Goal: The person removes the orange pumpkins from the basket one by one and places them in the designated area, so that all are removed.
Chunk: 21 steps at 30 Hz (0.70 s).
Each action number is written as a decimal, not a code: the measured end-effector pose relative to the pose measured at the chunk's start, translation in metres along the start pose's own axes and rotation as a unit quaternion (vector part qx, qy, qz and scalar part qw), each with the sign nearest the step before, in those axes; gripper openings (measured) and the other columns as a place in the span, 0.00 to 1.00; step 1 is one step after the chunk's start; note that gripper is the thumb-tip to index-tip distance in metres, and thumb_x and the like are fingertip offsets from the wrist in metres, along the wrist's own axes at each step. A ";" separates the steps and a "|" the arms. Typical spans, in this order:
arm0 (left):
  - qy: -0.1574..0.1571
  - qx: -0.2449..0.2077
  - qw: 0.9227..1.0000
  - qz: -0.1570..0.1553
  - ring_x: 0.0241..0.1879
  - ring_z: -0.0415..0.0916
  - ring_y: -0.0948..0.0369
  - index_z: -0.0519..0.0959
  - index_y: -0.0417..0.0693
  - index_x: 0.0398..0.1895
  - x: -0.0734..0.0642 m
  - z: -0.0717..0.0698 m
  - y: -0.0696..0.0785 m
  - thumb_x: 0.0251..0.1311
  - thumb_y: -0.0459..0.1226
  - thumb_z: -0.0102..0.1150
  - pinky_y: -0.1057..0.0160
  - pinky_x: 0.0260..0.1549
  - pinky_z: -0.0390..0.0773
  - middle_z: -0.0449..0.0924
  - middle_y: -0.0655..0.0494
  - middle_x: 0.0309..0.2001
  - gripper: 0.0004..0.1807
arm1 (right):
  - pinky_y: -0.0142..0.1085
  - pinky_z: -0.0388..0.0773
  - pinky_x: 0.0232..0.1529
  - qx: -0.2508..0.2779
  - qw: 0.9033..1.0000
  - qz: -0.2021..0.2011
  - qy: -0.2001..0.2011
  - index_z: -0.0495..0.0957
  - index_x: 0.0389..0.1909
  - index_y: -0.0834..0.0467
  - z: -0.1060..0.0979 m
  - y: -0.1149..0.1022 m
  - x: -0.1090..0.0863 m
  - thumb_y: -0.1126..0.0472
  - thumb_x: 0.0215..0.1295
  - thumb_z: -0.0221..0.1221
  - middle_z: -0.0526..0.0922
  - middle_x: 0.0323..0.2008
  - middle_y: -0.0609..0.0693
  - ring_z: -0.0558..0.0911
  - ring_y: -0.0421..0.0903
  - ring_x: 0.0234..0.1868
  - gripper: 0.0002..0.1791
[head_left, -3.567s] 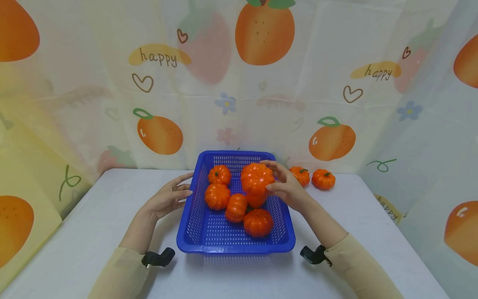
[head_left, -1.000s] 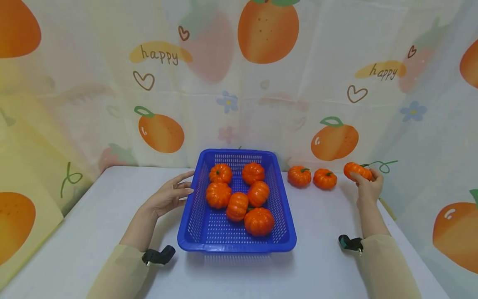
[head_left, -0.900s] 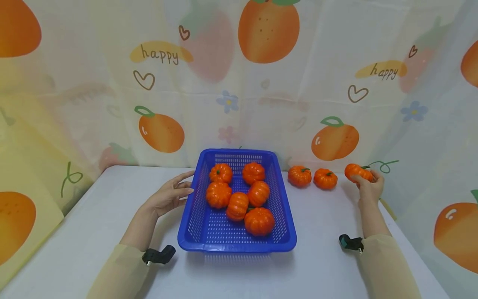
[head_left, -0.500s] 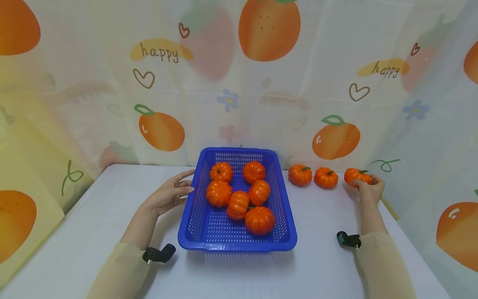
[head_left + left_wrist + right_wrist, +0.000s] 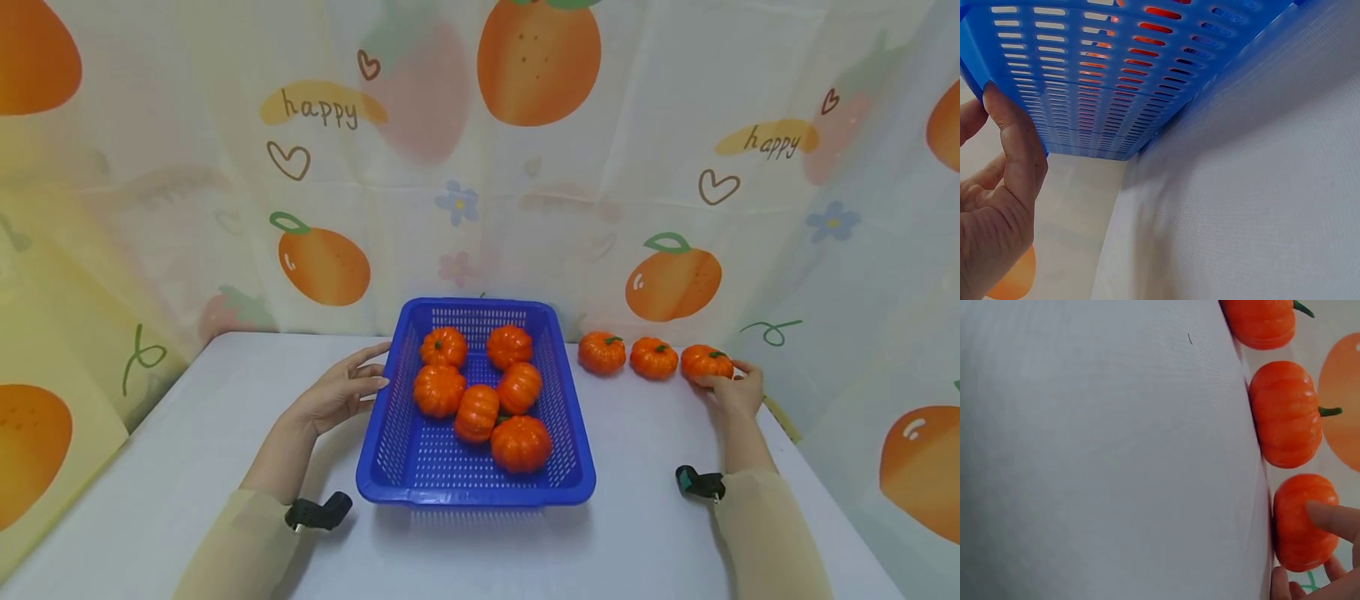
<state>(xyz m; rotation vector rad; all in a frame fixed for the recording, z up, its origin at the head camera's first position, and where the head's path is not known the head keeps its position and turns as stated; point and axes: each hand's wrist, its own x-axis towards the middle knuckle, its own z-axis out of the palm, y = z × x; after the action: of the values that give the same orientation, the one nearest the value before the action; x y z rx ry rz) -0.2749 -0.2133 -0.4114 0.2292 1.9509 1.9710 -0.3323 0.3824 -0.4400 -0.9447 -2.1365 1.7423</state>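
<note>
At the back right of the table my right hand [image 5: 738, 393] holds a small orange pumpkin [image 5: 707, 363] with a green stem. In the right wrist view the thumb [image 5: 1335, 519] lies across the pumpkin's side and the other fingers are round its far end. This pumpkin sits at the right end of a row, beside a middle pumpkin [image 5: 654, 358] and a left pumpkin [image 5: 602, 353]. My left hand [image 5: 339, 393] touches the left rim of a blue plastic basket [image 5: 480, 497], its fingers stretched out along the outside. Several pumpkins [image 5: 521, 444] lie inside the basket.
The white table [image 5: 637, 533] runs back to a printed curtain [image 5: 525, 217] right behind the row and the basket. Black wrist cameras [image 5: 318, 512] are strapped at both sleeves.
My right hand has carried a pumpkin from over the basket to the right, lowered it to the table and moved it left beside the row. My left hand has stayed at the rim.
</note>
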 end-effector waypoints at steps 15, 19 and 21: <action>-0.005 0.005 1.000 0.001 0.45 0.81 0.66 0.47 0.51 0.79 0.000 -0.001 -0.001 0.68 0.34 0.54 0.64 0.48 0.84 0.77 0.61 0.48 0.40 | 0.40 0.67 0.73 -0.024 1.000 0.008 0.015 0.52 0.77 0.52 0.000 0.009 0.006 0.63 0.65 0.59 0.56 0.74 0.57 0.61 0.50 0.60 0.42; -0.008 0.008 1.000 0.004 0.44 0.81 0.66 0.47 0.51 0.79 0.001 -0.002 -0.001 0.69 0.34 0.54 0.65 0.48 0.84 0.77 0.61 0.47 0.40 | 0.39 0.68 0.72 -0.026 1.000 0.005 0.017 0.52 0.77 0.53 0.002 0.007 0.005 0.63 0.66 0.59 0.57 0.72 0.58 0.61 0.50 0.59 0.41; -0.006 0.009 1.000 0.004 0.44 0.81 0.66 0.47 0.51 0.79 0.002 -0.002 -0.001 0.69 0.34 0.54 0.65 0.47 0.84 0.77 0.62 0.47 0.40 | 0.35 0.71 0.66 -0.031 0.999 0.004 0.019 0.52 0.76 0.53 0.002 0.006 0.005 0.61 0.65 0.60 0.61 0.69 0.56 0.62 0.48 0.58 0.41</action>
<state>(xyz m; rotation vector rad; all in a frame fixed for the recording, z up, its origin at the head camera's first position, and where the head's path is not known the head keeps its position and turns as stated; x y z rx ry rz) -0.2769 -0.2143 -0.4125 0.2527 1.9642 1.9526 -0.3351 0.3844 -0.4474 -0.9950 -2.1779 1.6557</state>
